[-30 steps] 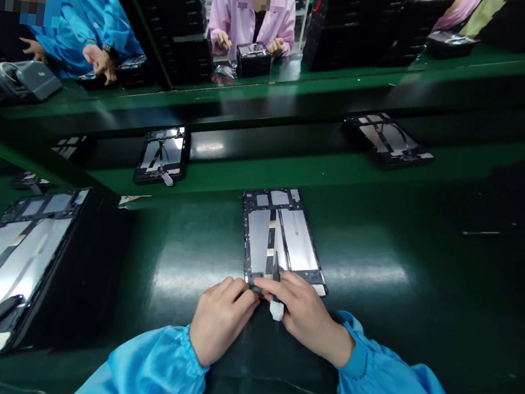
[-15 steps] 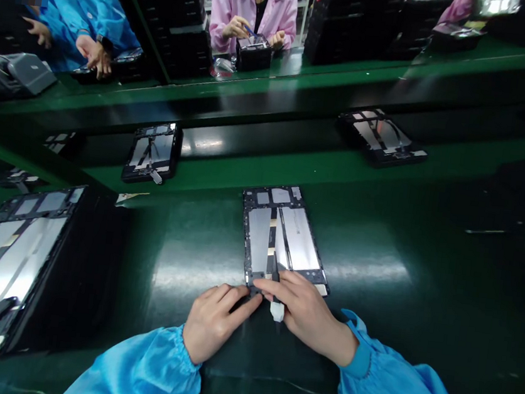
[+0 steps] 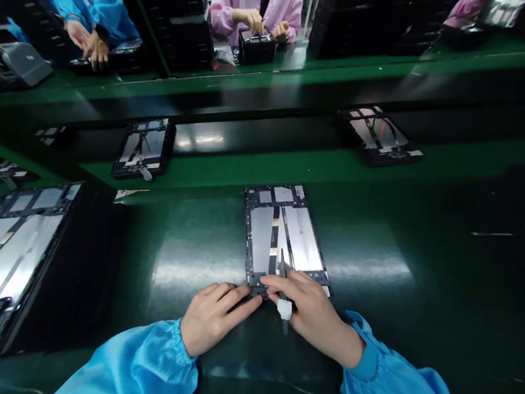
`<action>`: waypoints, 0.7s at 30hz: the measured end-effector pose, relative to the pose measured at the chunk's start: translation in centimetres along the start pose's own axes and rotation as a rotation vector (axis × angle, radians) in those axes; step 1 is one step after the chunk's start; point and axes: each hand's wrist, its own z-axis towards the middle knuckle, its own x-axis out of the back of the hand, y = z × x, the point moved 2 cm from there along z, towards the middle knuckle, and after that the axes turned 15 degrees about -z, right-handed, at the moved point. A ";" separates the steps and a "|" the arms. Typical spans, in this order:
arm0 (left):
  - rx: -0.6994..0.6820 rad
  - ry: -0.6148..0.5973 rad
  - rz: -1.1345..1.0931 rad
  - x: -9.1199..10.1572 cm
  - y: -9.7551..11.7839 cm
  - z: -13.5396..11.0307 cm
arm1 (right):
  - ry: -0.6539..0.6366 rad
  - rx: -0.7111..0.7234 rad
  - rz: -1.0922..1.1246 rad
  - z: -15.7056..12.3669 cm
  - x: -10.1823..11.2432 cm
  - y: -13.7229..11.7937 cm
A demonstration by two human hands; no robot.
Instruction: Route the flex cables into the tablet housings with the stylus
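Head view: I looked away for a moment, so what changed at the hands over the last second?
The right hand slid slightly rightward along the lower edge of the tablet housing, carrying the slim white-gripped tool. The left hand eased slightly left. Nothing was let go; the housing stayed put.

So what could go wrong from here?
The dark pointed tool in the right hand has its tip just above the silver panels, so a slip could scratch or puncture them. The tablet frame lies unclamped on the smooth belt, steadied only by the left hand, so it might shift under pressure. Bare fingers beside the exposed panels could also leave marks.
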 end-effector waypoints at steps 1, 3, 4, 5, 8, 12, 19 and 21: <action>-0.006 -0.002 0.014 0.0 0.0 0.1 | -0.005 0.013 -0.010 0.0 0.0 0.0; -0.006 -0.008 0.042 0.0 0.1 0.2 | -0.010 0.020 -0.020 0.1 0.2 -0.1; 0.000 -0.007 0.052 0.0 0.2 0.2 | -0.001 0.016 -0.007 0.0 0.4 -0.1; 0.011 -0.006 0.059 -0.1 0.3 0.2 | 0.012 0.006 0.022 -0.1 0.8 -0.1; 0.054 -0.002 0.075 -0.4 0.6 0.2 | 0.036 -0.069 0.189 -1.1 2.1 -0.2; 0.090 -0.007 0.077 -0.8 0.9 0.2 | -0.027 -0.260 0.382 -2.7 2.7 -0.3; 0.097 0.001 0.061 -0.8 0.8 0.1 | -0.016 -0.346 0.419 -2.4 1.5 -0.6; 0.099 0.001 0.059 -0.9 0.8 0.0 | -0.001 -0.318 0.392 -2.0 1.4 -0.7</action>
